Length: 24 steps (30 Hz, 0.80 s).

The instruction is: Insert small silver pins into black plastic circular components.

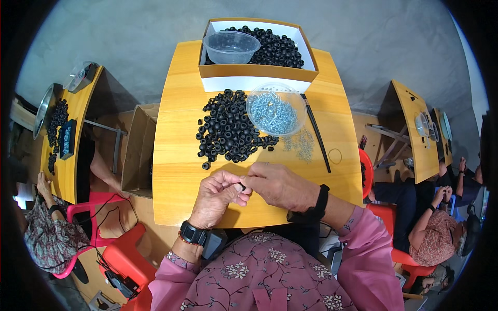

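Note:
My left hand point(215, 198) is closed, pinching a small black hollow piece point(243, 187) between thumb and fingers just above the table's near edge. My right hand point(280, 186) is closed too, its thumb and forefinger meeting at that same piece; anything tiny between those fingertips is hidden. Beyond my hands spreads a loose pile of black hollow pieces point(228, 132), short, rounded and bead-like. Touching the pile's right side, a shallow clear round dish point(302, 122) holds many tiny silvery-blue parts point(272, 111). More of these tiny parts point(301, 145) are scattered just below the dish.
A brown-and-white box point(259, 84) with more black pieces and a clear bowl point(232, 47) stands at the table's point(176, 171) far end. A thin black stick point(316, 132) lies right of the dish. An open carton point(137, 150) is left; people work at side tables.

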{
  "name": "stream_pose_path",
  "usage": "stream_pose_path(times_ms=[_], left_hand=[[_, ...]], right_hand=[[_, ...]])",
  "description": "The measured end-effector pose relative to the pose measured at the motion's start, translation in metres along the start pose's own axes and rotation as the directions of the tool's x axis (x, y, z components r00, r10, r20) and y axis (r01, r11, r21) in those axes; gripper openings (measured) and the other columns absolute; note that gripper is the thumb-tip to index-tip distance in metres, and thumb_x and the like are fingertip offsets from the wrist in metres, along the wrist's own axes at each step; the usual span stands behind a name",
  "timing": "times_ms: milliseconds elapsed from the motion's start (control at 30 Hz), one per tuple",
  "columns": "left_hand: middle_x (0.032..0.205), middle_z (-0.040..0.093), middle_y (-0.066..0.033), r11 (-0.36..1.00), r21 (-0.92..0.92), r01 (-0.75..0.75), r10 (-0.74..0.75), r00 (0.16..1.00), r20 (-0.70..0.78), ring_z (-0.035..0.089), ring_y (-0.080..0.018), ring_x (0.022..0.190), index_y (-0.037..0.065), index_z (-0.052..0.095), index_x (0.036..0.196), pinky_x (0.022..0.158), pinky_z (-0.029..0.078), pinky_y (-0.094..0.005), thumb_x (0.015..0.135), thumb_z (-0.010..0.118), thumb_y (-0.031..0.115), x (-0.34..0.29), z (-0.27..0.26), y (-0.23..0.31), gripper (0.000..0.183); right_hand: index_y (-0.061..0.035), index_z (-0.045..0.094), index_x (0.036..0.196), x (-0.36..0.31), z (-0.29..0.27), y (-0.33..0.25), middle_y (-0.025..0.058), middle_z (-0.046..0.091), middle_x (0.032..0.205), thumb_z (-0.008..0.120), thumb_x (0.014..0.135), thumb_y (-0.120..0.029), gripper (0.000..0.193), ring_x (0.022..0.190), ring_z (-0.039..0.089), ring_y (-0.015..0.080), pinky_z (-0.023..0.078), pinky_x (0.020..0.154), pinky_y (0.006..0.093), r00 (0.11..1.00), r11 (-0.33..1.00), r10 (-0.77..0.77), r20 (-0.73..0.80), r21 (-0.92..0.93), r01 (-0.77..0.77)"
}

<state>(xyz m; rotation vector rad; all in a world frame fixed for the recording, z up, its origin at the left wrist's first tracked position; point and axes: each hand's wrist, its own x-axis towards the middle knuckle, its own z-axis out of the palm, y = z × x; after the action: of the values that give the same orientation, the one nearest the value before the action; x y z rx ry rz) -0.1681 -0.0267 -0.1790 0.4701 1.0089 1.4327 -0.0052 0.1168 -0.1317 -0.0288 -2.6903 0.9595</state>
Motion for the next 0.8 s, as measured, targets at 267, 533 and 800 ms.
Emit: stream_pose_path(times_ms=[267,533,800], left_hand=[[0.091,0.072,-0.0141,1.000,-0.007,-0.016,0.016,0.998,-0.056,0.070,-0.0169,0.074,0.000,0.061,0.103,0.064,0.058,-0.0277,0.095,0.056,-0.002,0.000,0.004,-0.003,0.010],[0.089,0.070,-0.0116,0.989,-0.102,-0.107,0.093,0.987,-0.129,0.070,-0.0169,0.073,0.001,0.061,0.101,0.063,0.058,-0.0275,0.096,0.053,-0.003,0.000,0.006,-0.006,0.010],[0.086,0.069,-0.0073,0.983,-0.095,-0.155,0.133,0.970,-0.204,0.069,-0.0136,0.074,0.001,0.062,0.098,0.069,0.057,-0.0272,0.095,0.057,-0.002,0.003,0.020,-0.009,0.007]], right_hand=[[-0.0010,0.057,0.115,-0.002,0.005,-0.003,0.0126,0.054,0.087,0.065,0.078,0.001,0.038,0.082,0.060,0.0327,0.051,0.070,0.0428,0.997,1.000,0.019,-0.071,0.006,-0.019],[-0.0009,0.052,0.134,-0.001,0.008,-0.008,0.0136,0.058,0.090,0.069,0.087,-0.009,0.050,0.081,0.062,0.0327,0.052,0.069,0.0406,0.962,0.962,0.218,-0.162,0.204,-0.184],[0.0004,0.057,0.114,0.006,0.021,-0.021,0.0136,0.058,0.088,0.078,0.084,-0.022,0.043,0.077,0.063,0.0315,0.051,0.063,0.0402,0.966,0.967,0.151,-0.211,-0.172,-0.189]])
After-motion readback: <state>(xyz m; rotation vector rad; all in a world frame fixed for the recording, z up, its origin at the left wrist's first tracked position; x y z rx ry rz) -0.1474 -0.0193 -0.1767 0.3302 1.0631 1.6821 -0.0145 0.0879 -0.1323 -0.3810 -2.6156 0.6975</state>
